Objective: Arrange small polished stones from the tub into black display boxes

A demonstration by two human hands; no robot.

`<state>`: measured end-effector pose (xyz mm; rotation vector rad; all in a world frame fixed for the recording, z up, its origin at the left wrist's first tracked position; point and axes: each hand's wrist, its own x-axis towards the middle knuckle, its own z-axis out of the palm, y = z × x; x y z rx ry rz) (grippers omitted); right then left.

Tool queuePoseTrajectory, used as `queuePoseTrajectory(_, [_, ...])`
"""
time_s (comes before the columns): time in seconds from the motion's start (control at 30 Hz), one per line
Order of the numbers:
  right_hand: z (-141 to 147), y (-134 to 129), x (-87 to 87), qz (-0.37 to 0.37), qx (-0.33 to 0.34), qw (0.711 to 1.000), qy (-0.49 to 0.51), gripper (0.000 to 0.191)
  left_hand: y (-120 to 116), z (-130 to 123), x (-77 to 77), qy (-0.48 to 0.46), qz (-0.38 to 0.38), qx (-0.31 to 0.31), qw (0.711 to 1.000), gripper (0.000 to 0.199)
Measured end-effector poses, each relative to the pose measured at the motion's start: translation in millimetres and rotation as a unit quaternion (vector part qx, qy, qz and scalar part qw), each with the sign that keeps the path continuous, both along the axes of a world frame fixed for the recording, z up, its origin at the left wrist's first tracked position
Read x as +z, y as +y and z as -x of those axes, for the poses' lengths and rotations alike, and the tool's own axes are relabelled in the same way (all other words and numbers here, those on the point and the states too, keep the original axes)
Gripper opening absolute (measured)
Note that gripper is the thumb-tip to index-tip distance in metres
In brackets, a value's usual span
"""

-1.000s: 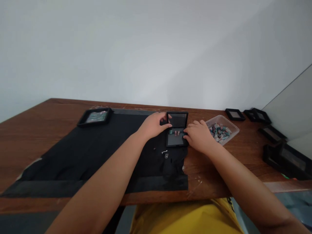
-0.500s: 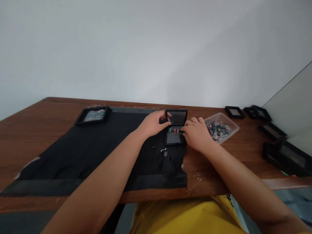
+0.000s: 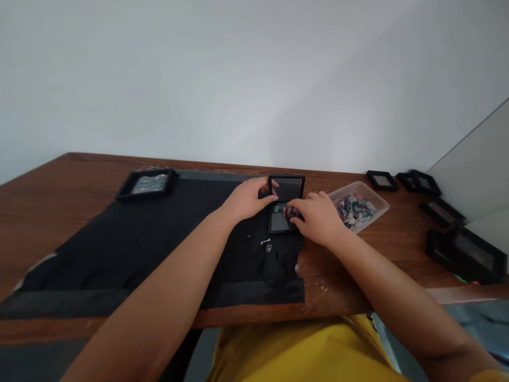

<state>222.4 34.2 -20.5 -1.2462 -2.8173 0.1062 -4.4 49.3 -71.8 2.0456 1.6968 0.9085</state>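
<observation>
A small black display box [image 3: 281,225] stands open on the black cloth, its glass-fronted lid [image 3: 287,188] raised at the back. My left hand [image 3: 249,199] pinches the lid's left edge, fingers behind and thumb in front. Over the right side of the box base is my right hand [image 3: 318,215], its thumb and fingertips curled in among a few small coloured pieces [image 3: 285,211]. What those fingertips hold is too small to make out. Close to my right hand, a clear plastic tub [image 3: 379,209] contains many green, pink and white chips [image 3: 353,210].
A filled black box [image 3: 149,184] lies at the back left of the cloth [image 3: 159,233]. Several black boxes, one of them here [image 3: 382,181], line the right side. A small white piece [image 3: 265,242] and a grey tag [image 3: 269,248] lie before the open box.
My right hand's fingers have shifted left, further over the box base and its small pieces. My left hand keeps its hold on the lid. The view has tilted slightly.
</observation>
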Motion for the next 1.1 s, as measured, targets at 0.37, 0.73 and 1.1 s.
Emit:
queuePoseTrajectory(0.37, [1.3, -1.6, -3.6, 0.016, -0.017, 1.000, 0.007, 0.037, -2.2, -0.9, 1.8, 0.006, 0.014, 0.003, 1.000, 0.026])
queuePoseTrajectory(0.73, [0.3, -4.9, -2.7, -0.002, -0.060, 0.998, 0.003, 0.038, -3.4, -0.7, 6.1, 0.010, 0.031, 0.004, 0.999, 0.029])
queuePoseTrajectory(1.1, [1.0, -2.4, -6.9, -0.007, -0.060, 0.998, 0.013, 0.035, -5.6, -1.8, 7.9, 0.021, 0.027, 0.008, 0.999, 0.035])
